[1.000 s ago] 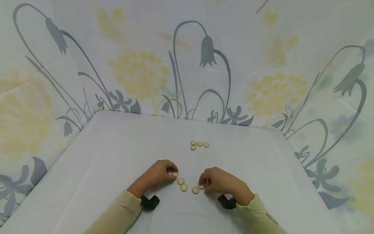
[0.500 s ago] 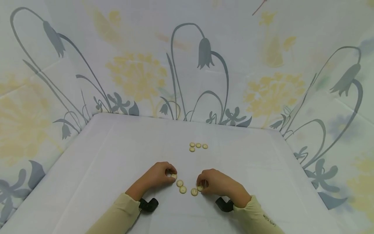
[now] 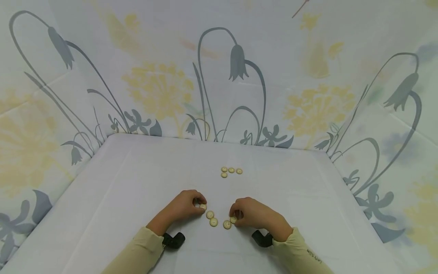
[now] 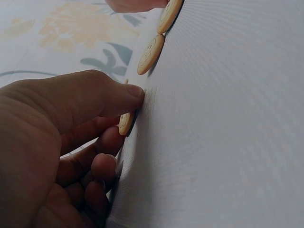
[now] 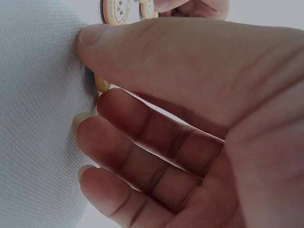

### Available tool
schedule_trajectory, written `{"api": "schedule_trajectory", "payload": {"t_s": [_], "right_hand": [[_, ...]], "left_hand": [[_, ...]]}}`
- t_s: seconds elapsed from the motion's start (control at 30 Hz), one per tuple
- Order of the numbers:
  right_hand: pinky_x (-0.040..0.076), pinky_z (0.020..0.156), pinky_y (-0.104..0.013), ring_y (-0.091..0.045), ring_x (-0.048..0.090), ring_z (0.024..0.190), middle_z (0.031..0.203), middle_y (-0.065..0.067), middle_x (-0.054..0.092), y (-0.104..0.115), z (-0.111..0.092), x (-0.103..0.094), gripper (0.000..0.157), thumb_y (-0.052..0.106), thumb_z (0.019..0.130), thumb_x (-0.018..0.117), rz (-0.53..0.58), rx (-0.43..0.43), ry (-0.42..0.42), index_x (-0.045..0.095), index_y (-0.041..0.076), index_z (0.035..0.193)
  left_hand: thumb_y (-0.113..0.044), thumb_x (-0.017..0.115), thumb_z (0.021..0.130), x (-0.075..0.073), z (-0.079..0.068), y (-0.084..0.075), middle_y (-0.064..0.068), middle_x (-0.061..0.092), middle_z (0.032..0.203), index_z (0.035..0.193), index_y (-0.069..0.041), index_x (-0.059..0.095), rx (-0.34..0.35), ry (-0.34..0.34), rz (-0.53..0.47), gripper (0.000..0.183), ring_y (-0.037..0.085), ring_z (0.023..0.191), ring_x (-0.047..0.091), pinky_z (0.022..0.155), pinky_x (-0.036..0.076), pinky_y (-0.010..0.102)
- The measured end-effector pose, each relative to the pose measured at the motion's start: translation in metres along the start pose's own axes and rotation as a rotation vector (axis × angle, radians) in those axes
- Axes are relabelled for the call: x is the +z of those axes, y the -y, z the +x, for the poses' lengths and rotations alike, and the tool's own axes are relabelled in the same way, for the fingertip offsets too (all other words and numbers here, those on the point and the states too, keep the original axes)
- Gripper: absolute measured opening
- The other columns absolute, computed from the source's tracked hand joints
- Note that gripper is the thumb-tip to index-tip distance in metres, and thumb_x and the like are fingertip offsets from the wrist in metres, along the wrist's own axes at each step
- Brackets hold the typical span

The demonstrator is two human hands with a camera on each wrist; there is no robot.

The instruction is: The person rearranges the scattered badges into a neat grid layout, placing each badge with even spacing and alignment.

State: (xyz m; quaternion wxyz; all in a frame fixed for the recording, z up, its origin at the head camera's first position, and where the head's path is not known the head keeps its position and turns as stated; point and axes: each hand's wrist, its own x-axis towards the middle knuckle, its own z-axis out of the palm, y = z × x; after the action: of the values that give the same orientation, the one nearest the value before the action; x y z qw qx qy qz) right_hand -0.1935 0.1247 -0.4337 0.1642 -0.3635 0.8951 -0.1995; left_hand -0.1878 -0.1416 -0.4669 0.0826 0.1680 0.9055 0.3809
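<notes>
Small round wooden buttons lie on the white-covered table. My left hand [image 3: 186,203] pinches one button [image 3: 203,206] between thumb and fingers at the table surface; in the left wrist view the thumb partly covers this button [image 4: 125,123]. Two more buttons [image 3: 210,215] lie in a slanting line beside it, toward me. My right hand [image 3: 254,213] holds another button [image 3: 233,219] by its edges, with only a sliver of that button [image 5: 101,83] showing below the thumb in the right wrist view. Just left of it lies a further button [image 3: 227,224].
Farther back, several buttons [image 3: 231,170] form a row with one button [image 3: 224,175] in front of its left end. The white table [image 3: 154,167] meets a flower-printed cloth [image 3: 164,91] at the back and sides. Black wrist devices [image 3: 174,240] sit under both wrists.
The head view has shifted slightly. Both hands stay at the same buttons, and the right fingers have closed in a little around theirs.
</notes>
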Motion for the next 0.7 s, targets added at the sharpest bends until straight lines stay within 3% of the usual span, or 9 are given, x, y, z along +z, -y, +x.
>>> {"api": "schedule_trajectory", "payload": {"t_s": [0.37, 0.7], "right_hand": [[0.044, 0.067, -0.022, -0.006, 0.052, 0.073, 0.081, 0.009, 0.059, 0.0002, 0.0007, -0.0007, 0.016, 0.009, 0.076, 0.074, -0.006, 0.016, -0.007, 0.068, 0.016, 0.089], [0.048, 0.072, -0.022, -0.004, 0.055, 0.077, 0.089, 0.007, 0.063, -0.0064, 0.0048, -0.0021, 0.016, 0.008, 0.081, 0.071, -0.053, -0.018, -0.092, 0.073, 0.013, 0.096]], "left_hand": [[-0.019, 0.076, 0.081, 0.0008, -0.0018, 0.0019, -0.007, 0.063, 0.086, 0.095, -0.014, 0.072, -0.004, 0.001, 0.005, 0.015, 0.01, 0.076, 0.051, 0.068, 0.043, 0.024], [-0.018, 0.076, 0.081, -0.0009, -0.0005, -0.0007, -0.006, 0.064, 0.087, 0.095, -0.014, 0.072, -0.018, -0.003, 0.006, 0.015, 0.01, 0.077, 0.051, 0.069, 0.043, 0.025]]}}
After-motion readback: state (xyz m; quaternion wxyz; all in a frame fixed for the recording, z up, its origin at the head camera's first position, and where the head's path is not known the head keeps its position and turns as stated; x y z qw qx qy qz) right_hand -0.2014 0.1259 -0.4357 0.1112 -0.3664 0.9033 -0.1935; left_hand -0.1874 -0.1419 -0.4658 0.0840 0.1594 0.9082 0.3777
